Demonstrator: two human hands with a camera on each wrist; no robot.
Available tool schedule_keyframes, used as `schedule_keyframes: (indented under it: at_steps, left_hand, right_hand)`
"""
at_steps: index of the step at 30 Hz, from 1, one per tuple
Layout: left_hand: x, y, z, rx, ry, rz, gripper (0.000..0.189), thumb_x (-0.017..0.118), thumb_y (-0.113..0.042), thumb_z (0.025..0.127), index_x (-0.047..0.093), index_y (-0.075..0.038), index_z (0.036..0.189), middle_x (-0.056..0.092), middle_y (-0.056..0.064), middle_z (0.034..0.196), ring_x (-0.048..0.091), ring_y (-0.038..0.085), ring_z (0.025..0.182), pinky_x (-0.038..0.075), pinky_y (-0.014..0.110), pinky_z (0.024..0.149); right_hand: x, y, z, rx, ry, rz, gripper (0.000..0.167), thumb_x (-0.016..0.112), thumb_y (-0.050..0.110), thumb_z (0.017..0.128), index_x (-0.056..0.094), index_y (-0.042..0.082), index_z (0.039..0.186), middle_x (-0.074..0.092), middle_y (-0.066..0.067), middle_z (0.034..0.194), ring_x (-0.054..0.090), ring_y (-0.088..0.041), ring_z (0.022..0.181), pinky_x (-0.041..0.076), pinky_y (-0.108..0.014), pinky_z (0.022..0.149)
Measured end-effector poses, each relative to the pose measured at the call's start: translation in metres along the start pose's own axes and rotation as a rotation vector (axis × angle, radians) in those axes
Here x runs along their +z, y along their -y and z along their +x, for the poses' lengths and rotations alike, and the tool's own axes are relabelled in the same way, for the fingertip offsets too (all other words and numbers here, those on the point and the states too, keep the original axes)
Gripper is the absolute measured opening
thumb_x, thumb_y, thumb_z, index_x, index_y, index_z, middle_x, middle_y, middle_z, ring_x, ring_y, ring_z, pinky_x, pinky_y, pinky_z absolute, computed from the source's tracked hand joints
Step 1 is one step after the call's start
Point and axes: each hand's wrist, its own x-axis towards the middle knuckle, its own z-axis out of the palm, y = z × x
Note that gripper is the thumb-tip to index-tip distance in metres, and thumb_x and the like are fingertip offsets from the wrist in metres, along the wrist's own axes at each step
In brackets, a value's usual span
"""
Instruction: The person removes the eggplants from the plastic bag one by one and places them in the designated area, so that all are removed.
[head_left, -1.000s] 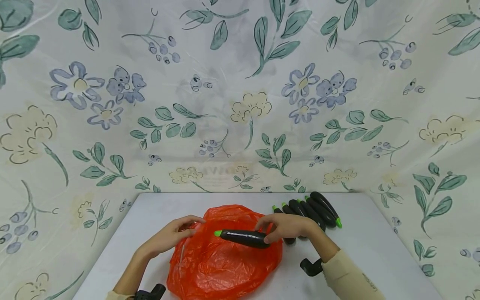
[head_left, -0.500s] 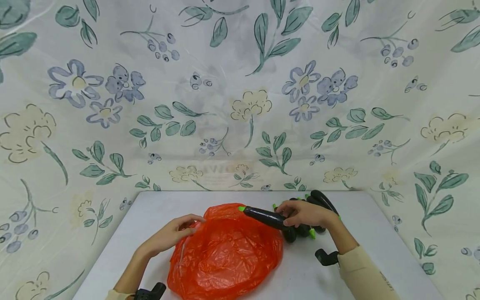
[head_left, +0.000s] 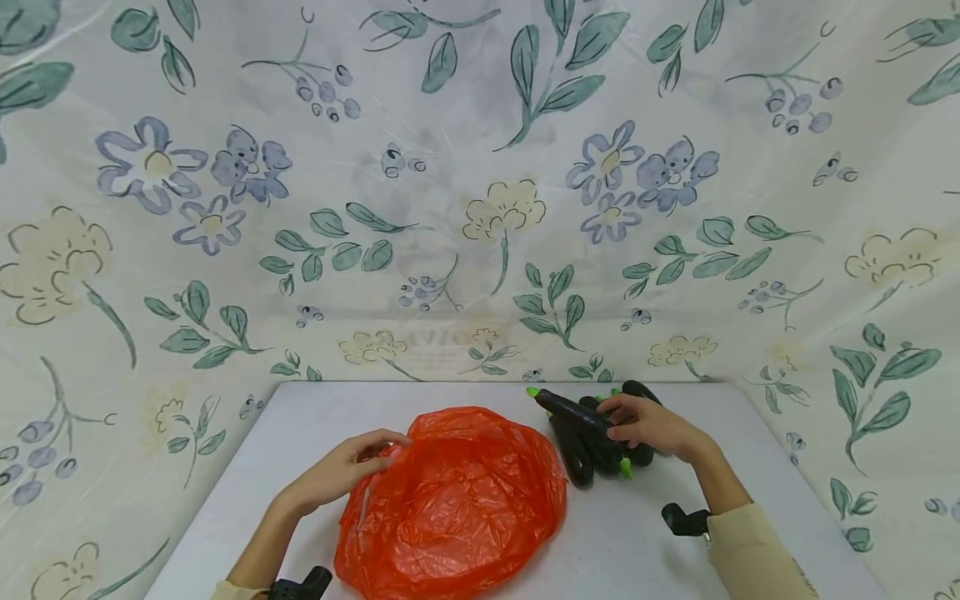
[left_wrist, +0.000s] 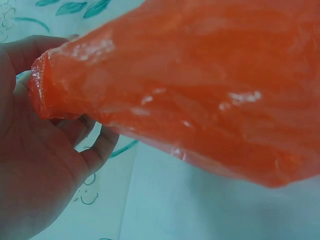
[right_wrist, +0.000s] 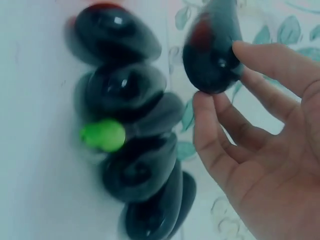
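Observation:
An orange-red plastic bag [head_left: 457,500] lies spread on the table, its mouth facing up. At its left rim my left hand [head_left: 345,468] grips the plastic; in the left wrist view the bag's bunched edge [left_wrist: 42,85] sits between thumb and fingers. My right hand [head_left: 651,423] pinches a dark eggplant [head_left: 568,410] by its blunt end, with its green stem end pointing up and left. This held eggplant is above several other eggplants [head_left: 573,458] right of the bag. In the right wrist view the fingertips hold the eggplant [right_wrist: 210,55] apart from the row.
The white table [head_left: 622,550] ends at a floral-patterned cloth [head_left: 450,250] behind and at both sides. In the right wrist view one lying eggplant has its bright green stem end [right_wrist: 104,135] turned opposite to its neighbours. A black wrist camera [head_left: 684,520] sits on the right wrist.
My right hand has carried the eggplant from over the bag rightward and back to above the other eggplants. My left hand and the bag have stayed in place.

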Motion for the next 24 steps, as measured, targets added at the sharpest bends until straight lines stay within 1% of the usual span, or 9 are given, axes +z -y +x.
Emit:
schedule_keyframes:
  at_steps: [3,6,9,13,17,20,24]
  left_hand:
    - [0.000,0.001,0.000,-0.001,-0.001,-0.002,0.032,0.055,-0.023,0.103,0.061,-0.015,0.134,0.060,0.011,0.132,0.056,0.029,0.108,0.049,0.041,0.088]
    - [0.000,0.001,0.000,-0.002,-0.002,0.001,0.032,0.055,-0.023,0.103,0.061,-0.015,0.134,0.060,0.011,0.132,0.057,0.029,0.107,0.049,0.041,0.088]
    - [0.000,0.001,0.001,-0.001,0.000,-0.003,0.032,0.055,-0.023,0.104,0.061,-0.015,0.134,0.061,0.012,0.131,0.057,0.029,0.106,0.050,0.041,0.087]
    - [0.001,0.002,0.000,0.000,0.007,-0.012,0.032,0.055,-0.023,0.104,0.061,-0.016,0.134,0.060,0.012,0.131,0.057,0.030,0.106,0.050,0.040,0.087]
    - [0.001,0.002,0.000,0.000,0.010,-0.023,0.032,0.056,-0.023,0.103,0.061,-0.016,0.134,0.060,0.012,0.132,0.057,0.030,0.107,0.050,0.039,0.088]
    - [0.001,0.002,0.000,0.002,0.010,-0.025,0.032,0.056,-0.023,0.103,0.061,-0.016,0.134,0.060,0.012,0.132,0.058,0.030,0.107,0.051,0.039,0.090]
    - [0.001,0.002,0.000,0.002,0.009,-0.023,0.032,0.056,-0.022,0.103,0.061,-0.016,0.134,0.061,0.012,0.132,0.058,0.029,0.107,0.051,0.039,0.090]
  right_hand:
    - [-0.006,-0.010,-0.003,0.029,-0.067,-0.005,0.045,0.071,0.025,0.094,0.058,0.009,0.134,0.059,-0.019,0.129,0.060,-0.028,0.111,0.054,-0.038,0.080]
    - [-0.012,-0.017,-0.009,0.041,-0.120,0.003,0.047,0.070,0.026,0.094,0.056,0.008,0.135,0.059,-0.020,0.130,0.060,-0.030,0.113,0.055,-0.040,0.081]
    - [-0.016,-0.023,-0.015,0.039,-0.151,0.010,0.049,0.070,0.025,0.095,0.055,0.005,0.136,0.059,-0.022,0.131,0.059,-0.031,0.114,0.055,-0.040,0.081]
    - [-0.020,-0.030,-0.021,0.061,-0.192,0.001,0.050,0.069,0.025,0.095,0.053,0.003,0.137,0.058,-0.024,0.131,0.061,-0.031,0.111,0.054,-0.038,0.080]
    - [-0.023,-0.037,-0.024,0.076,-0.276,-0.008,0.052,0.068,0.025,0.097,0.050,0.002,0.140,0.056,-0.028,0.131,0.060,-0.038,0.114,0.054,-0.040,0.080]
    - [-0.024,-0.043,-0.026,0.095,-0.355,-0.044,0.054,0.066,0.024,0.098,0.046,0.001,0.143,0.055,-0.031,0.132,0.056,-0.045,0.120,0.054,-0.045,0.085]
    - [-0.028,-0.049,-0.031,0.144,-0.434,-0.113,0.054,0.063,0.024,0.099,0.044,0.001,0.144,0.055,-0.033,0.135,0.054,-0.049,0.123,0.051,-0.054,0.092]
